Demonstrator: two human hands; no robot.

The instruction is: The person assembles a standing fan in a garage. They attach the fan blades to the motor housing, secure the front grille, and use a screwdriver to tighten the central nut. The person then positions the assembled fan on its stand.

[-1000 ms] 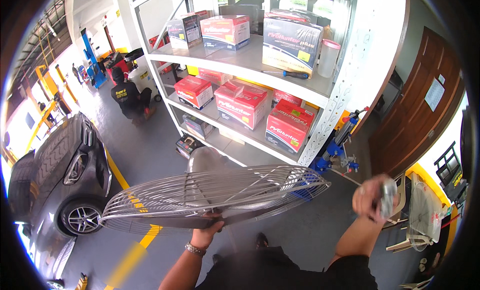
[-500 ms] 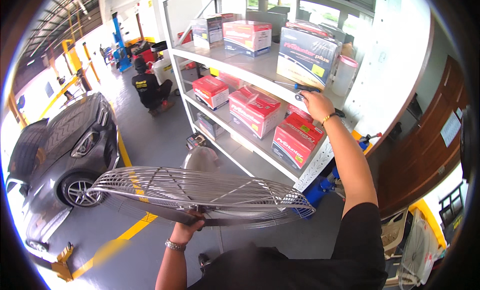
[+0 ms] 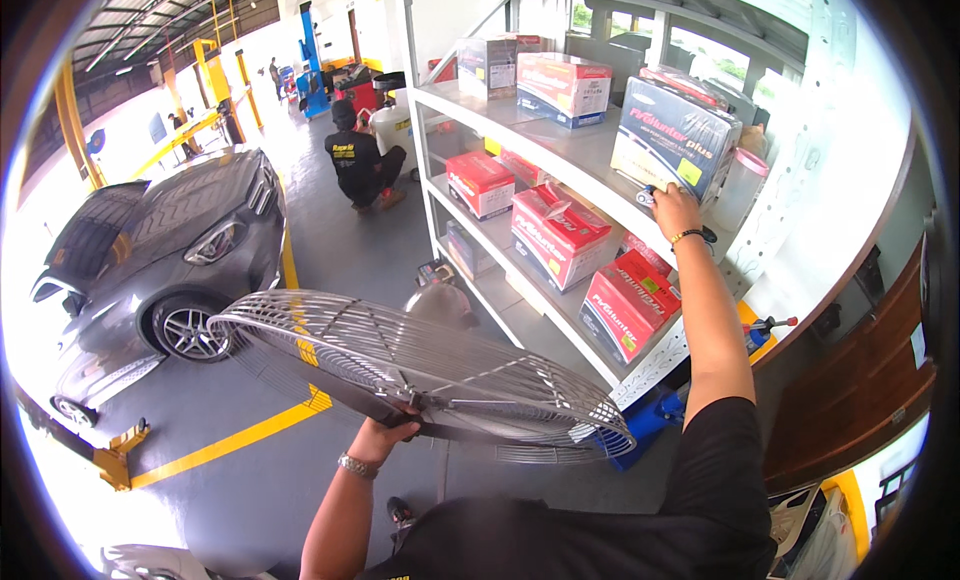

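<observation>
My left hand (image 3: 385, 435) grips the rim of a large round wire fan guard (image 3: 420, 365), which it keeps nearly flat in front of me. My right hand (image 3: 675, 215) reaches up to the front edge of the upper shelf (image 3: 590, 175). Its fingers are closed around a small dark and pale object (image 3: 646, 194) that rests at the shelf edge. That hand is just below a dark blue box (image 3: 675, 135). A bracelet sits on the right wrist and a watch on the left.
White shelving holds red boxes (image 3: 555, 235) and grey-and-red boxes (image 3: 560, 85). A grey car (image 3: 160, 260) is parked at left beside yellow floor lines (image 3: 240, 435). A person in black (image 3: 360, 165) crouches farther back. A round metal fan part (image 3: 440, 305) sits on the floor.
My right arm rose from low at the right up to the shelf and now rests on its edge. The fan guard has stayed in my left hand while my view turned left.
</observation>
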